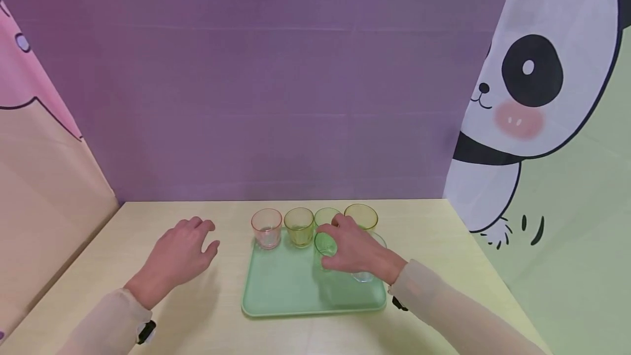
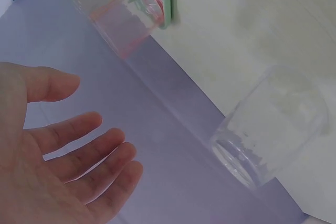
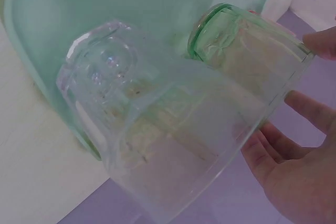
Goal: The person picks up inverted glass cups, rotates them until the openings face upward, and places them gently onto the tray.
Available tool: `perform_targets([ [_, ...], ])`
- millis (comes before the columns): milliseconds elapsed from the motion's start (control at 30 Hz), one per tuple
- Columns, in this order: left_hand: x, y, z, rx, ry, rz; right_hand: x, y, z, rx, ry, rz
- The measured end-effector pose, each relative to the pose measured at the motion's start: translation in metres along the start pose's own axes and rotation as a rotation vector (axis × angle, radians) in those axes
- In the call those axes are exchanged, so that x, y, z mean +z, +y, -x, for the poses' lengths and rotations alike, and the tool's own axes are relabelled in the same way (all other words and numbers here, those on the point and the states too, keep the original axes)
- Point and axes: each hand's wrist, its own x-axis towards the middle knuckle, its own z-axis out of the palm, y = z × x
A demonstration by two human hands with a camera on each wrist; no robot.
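Note:
At the right half of the pale green tray (image 1: 281, 289), my right hand (image 1: 355, 245) curls round the rim of a green glass (image 1: 322, 245). In the right wrist view its thumb is at one side of that rim, the fingertips (image 3: 294, 100) along the other. A clear glass (image 3: 157, 124) stands close in front, covering part of those fingers. My left hand (image 1: 177, 251) hovers over the table left of the tray, fingers loosely bent and holding nothing. Beyond it, another clear glass (image 2: 273, 129) appears in the left wrist view.
Along the tray's far edge stand a pink glass (image 1: 267, 229), a yellow glass (image 1: 299, 227) and a second green glass (image 1: 327, 214), partly hidden by my right hand. Another yellow glass (image 1: 361, 213) stands at the back right. A purple cloth wall (image 1: 276, 97) rises behind the table (image 1: 217, 311).

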Motion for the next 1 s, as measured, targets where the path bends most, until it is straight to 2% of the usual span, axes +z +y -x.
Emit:
perform_targets([
  [400, 0.004, -0.011, 0.006, -0.028, -0.027, -0.04, 0.007, 0.003, -0.006, 0.007, -0.014, 0.072],
  [733, 0.009, -0.018, 0.009, -0.011, -0.036, -0.096, 0.01, 0.002, -0.007, -0.002, -0.023, 0.143],
  [1000, 0.011, -0.027, 0.011, -0.035, -0.071, -0.093, 0.014, 0.004, -0.006, -0.02, -0.032, 0.213],
])
